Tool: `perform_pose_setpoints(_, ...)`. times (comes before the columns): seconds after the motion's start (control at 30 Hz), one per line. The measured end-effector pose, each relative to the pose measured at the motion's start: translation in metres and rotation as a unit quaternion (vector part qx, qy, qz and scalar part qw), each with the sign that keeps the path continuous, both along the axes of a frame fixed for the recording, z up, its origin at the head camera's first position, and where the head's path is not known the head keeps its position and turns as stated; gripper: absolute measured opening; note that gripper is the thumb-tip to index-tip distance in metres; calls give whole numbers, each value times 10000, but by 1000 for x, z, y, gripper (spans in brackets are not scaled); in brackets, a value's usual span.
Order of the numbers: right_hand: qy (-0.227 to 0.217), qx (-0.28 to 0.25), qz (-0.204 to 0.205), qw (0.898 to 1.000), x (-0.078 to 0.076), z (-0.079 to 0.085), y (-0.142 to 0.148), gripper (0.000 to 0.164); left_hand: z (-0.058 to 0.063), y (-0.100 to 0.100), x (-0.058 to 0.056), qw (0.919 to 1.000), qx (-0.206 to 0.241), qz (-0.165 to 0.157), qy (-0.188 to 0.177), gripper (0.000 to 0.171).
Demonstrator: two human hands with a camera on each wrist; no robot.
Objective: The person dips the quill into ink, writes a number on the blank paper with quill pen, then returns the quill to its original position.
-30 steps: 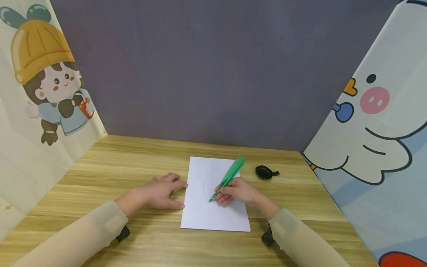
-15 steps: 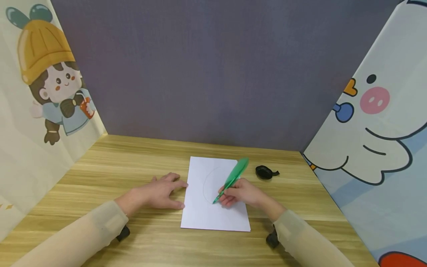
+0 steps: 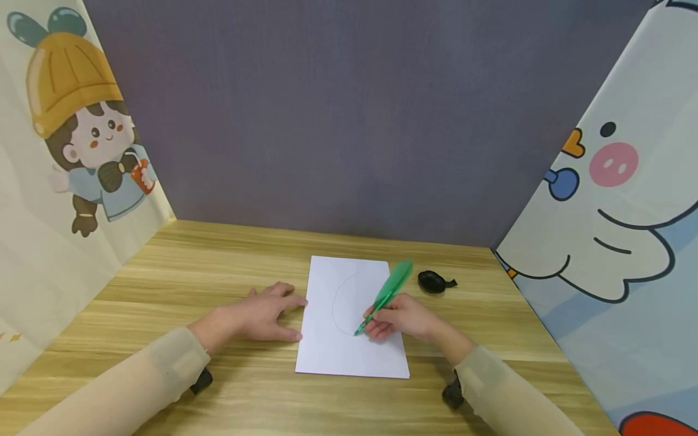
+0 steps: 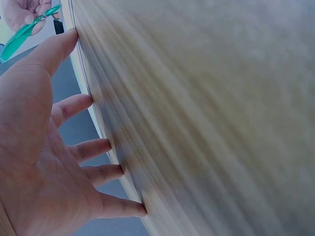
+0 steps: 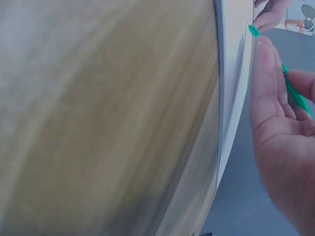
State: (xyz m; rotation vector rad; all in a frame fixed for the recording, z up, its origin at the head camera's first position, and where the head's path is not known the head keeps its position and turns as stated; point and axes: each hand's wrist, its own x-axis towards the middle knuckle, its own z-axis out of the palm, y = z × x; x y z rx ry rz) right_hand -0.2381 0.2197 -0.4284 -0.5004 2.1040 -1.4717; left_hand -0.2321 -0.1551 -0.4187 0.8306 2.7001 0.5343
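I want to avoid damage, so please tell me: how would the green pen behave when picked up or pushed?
The green pen is probably light, being slim. Its broad feather-shaped top likely hinders rolling and, looking thin, may bend.

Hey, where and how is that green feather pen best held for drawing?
Probably best to pinch the pen by its slim lower shaft, just above the tip, coming from the right as the right hand does. The tip points down at the paper; the broad feather leans up and right.

Tabletop blurry – L/R wrist cams, pen part-hidden by R hand
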Motion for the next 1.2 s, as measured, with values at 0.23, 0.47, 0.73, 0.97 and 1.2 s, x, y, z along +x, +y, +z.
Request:
perform_pose_setpoints(0.23, 1, -79, 35, 10000, 1, -3, 6, 32, -1, 0, -2, 10000, -6, 14, -18, 77)
perform_pose_setpoints(0.47, 20, -65, 18, 10000, 2, -3, 10, 32, -1, 1, -1, 10000, 13, -15, -5, 78)
perform_pose_setpoints(0.73, -8, -62, 58, 10000, 2, -2, 13, 32, -3, 0, -3, 10000, -5, -44, 35, 78)
perform_pose_setpoints(0.97, -62, -64, 39, 10000, 2, -3, 15, 32, -5, -1, -4, 10000, 6, -49, 56, 79)
perform_pose_setpoints(1.2, -58, -104, 98, 9999, 2, -3, 18, 32, -3, -1, -3, 10000, 4, -4, 47, 79)
